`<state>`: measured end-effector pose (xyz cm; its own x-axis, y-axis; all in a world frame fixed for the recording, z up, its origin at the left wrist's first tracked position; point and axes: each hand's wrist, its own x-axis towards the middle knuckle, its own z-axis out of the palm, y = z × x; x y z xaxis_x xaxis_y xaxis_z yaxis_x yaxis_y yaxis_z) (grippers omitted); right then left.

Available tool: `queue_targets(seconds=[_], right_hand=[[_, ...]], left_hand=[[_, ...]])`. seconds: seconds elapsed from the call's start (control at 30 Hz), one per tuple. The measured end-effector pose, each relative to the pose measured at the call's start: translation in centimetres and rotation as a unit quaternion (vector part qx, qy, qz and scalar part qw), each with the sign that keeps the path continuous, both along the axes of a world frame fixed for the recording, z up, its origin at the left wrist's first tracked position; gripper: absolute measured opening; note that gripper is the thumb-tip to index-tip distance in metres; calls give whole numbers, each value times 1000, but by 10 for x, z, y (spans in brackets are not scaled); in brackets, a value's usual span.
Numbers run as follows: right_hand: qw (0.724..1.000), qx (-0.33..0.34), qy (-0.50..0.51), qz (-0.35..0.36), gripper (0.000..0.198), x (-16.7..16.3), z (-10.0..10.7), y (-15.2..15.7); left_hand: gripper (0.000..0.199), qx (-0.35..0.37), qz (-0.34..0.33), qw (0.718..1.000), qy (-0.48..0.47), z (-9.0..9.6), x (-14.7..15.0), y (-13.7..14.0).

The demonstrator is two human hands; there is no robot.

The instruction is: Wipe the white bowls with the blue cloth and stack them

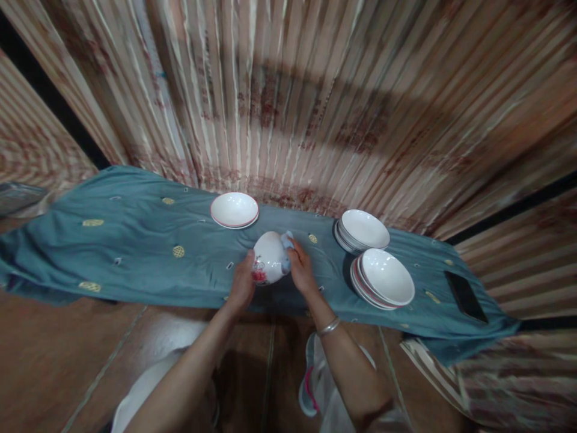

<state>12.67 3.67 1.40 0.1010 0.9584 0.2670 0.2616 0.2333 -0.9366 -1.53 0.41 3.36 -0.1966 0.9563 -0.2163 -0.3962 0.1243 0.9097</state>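
A white bowl with a red flower pattern is held up over the cloth-covered table, its outer side facing me. My left hand grips its left edge, fingers partly hidden behind it. On the bowl's right side, my right hand is closed on a light blue cloth pressed against the bowl. Behind the bowl and to its left sits a white dish with a red rim. To the right of my hands stand two stacks, a rear stack of white bowls and a front stack of bowls.
A dark phone lies near the right end of the table. The green patterned tablecloth hangs over the table edges. A striped curtain stands close behind, and dark poles slant at both sides.
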Motion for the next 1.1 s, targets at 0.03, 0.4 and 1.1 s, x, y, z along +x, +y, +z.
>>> queue_targets(seconds=[0.03,0.4,1.1], right_hand=[[1000,-14,13,-4,41,1,-2,1],[983,-129,112,-67,53,-10,-44,-5],[982,5,-182,39,67,-45,-46,-71]], left_hand=[[35,-8,8,1000,-10,1,0,0],[33,-46,55,980,-188,-17,-2,12],[40,-99,83,961,-243,-3,-5,15]])
